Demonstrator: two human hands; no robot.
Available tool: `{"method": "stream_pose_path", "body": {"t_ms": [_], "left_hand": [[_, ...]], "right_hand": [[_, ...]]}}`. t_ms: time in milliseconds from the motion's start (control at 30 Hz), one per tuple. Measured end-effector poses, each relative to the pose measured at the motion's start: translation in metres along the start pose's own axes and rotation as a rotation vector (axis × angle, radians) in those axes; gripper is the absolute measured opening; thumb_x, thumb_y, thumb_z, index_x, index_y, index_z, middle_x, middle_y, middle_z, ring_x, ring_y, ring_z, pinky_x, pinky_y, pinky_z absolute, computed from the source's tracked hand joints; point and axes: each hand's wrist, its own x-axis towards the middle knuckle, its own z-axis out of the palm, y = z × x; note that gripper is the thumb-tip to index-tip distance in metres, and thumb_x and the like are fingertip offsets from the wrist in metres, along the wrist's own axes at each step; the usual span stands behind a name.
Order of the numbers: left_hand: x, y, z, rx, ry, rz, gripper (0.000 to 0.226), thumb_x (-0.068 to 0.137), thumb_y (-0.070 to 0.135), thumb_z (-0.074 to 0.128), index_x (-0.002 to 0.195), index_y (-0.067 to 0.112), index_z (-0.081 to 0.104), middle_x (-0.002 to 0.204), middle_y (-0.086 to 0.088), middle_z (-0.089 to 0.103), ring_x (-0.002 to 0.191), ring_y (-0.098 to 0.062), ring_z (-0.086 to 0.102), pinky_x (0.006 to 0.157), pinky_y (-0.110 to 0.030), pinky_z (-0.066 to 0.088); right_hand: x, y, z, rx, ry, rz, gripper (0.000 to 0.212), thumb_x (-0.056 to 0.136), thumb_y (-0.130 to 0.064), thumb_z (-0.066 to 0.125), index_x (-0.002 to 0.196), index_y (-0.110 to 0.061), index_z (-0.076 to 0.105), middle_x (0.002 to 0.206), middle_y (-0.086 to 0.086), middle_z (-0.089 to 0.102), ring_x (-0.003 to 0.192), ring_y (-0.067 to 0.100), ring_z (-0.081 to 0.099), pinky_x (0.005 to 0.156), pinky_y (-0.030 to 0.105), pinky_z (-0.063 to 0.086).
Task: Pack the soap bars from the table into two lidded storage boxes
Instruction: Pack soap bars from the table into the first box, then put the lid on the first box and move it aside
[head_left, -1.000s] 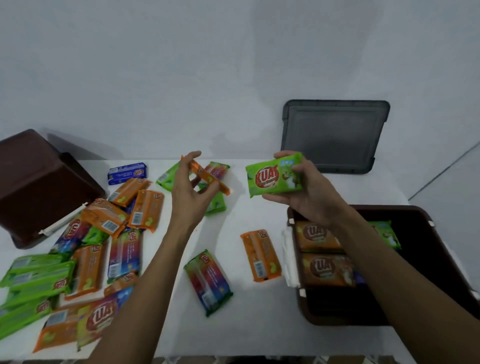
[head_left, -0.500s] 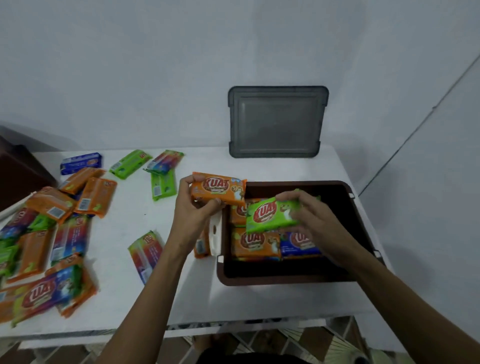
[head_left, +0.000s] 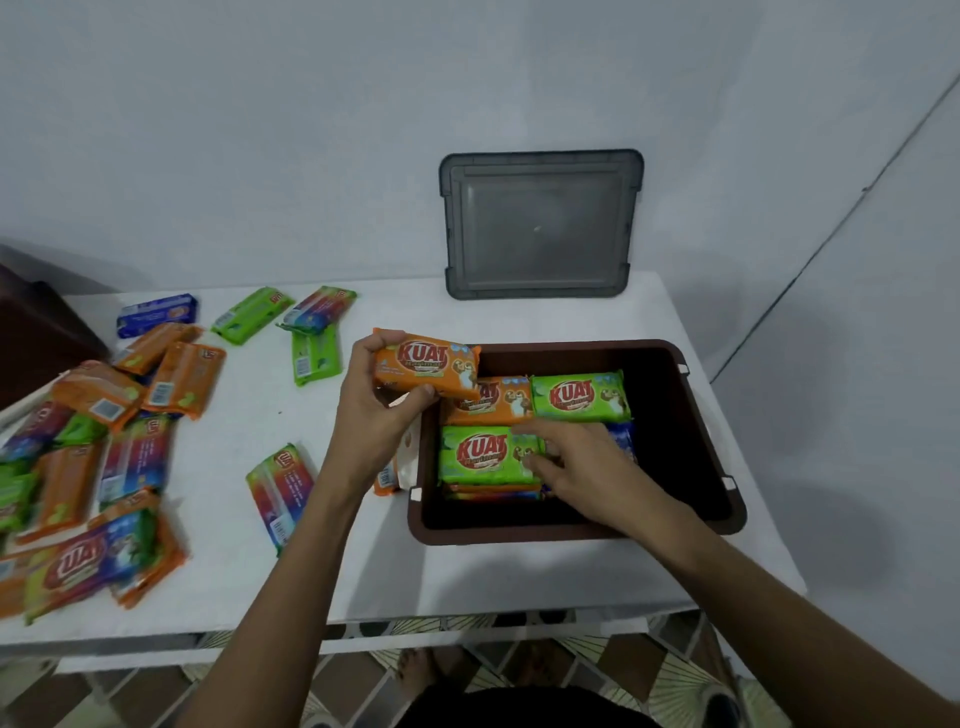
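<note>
While left hand (head_left: 379, 410) grips orange bar (head_left: 427, 370), right hand (head_left: 576, 462) fingers (head_left: 535, 431) press green bar (head_left: 485, 453) — loose bars (head_left: 130, 415) crowd table (head_left: 363, 561).

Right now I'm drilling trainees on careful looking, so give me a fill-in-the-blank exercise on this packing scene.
1. The left hand holds a soap bar whose wrapper is ____.
2. The right hand rests on a ____ soap bar inside the brown box.
3. The grey lid leans against the ____.
4. The lone blue soap bar at the back of the table lies to the ____ of the box.

Missing words: orange; green; wall; left
</note>
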Motion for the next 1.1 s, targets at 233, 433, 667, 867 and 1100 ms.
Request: {"method": "stream_pose_path", "body": {"t_ms": [233,433,667,867,1100], "left_hand": [[-0.016,0.02,0.033,-0.034,-0.184,0.003,0.05,0.08,0.011,0.077,0.119,0.023,0.047,0.119,0.001,0.062,0.106,-0.015,0.066,0.079,-0.034,0.059],[-0.009,0.012,0.034,0.577,-0.373,0.305,0.047,0.087,0.061,0.055,0.128,0.039,0.051,0.13,0.018,0.056,0.12,-0.003,0.053,0.099,-0.044,0.049],[0.0,-0.027,0.02,0.742,-0.154,0.332,0.031,0.092,0.045,0.054,0.117,0.029,0.064,0.135,0.005,0.057,0.124,-0.013,0.051,0.102,-0.046,0.043],[0.0,-0.03,0.02,0.768,-0.158,0.343,0.029,0.091,0.037,0.055,0.114,0.024,0.067,0.135,0.003,0.056,0.123,-0.014,0.05,0.103,-0.04,0.043],[0.001,-0.028,0.019,0.793,-0.141,0.344,0.027,0.091,0.032,0.054,0.111,0.021,0.069,0.131,0.004,0.06,0.118,-0.012,0.053,0.1,-0.025,0.037]], "right_hand": [[0.003,-0.009,-0.031,0.857,0.078,0.126,0.034,0.094,-0.021,0.059,0.126,-0.029,0.051,0.11,0.004,0.067,0.092,0.024,0.072,0.076,0.034,0.06],[-0.019,0.021,-0.052,0.809,0.115,0.181,0.022,0.091,-0.013,0.063,0.112,-0.021,0.064,0.116,0.007,0.065,0.102,0.033,0.068,0.082,0.053,0.058],[-0.046,0.05,-0.068,0.599,0.125,0.253,0.021,0.092,-0.011,0.062,0.109,-0.024,0.065,0.109,0.003,0.065,0.089,0.015,0.071,0.065,0.025,0.06],[-0.031,0.05,-0.043,0.27,0.056,0.266,0.027,0.095,-0.019,0.059,0.122,-0.024,0.059,0.129,0.003,0.058,0.109,0.022,0.063,0.081,0.035,0.06],[-0.024,0.049,-0.042,-0.243,0.028,0.181,0.034,0.098,-0.034,0.052,0.131,-0.03,0.052,0.121,0.003,0.048,0.107,0.018,0.057,0.083,0.023,0.05]]}}
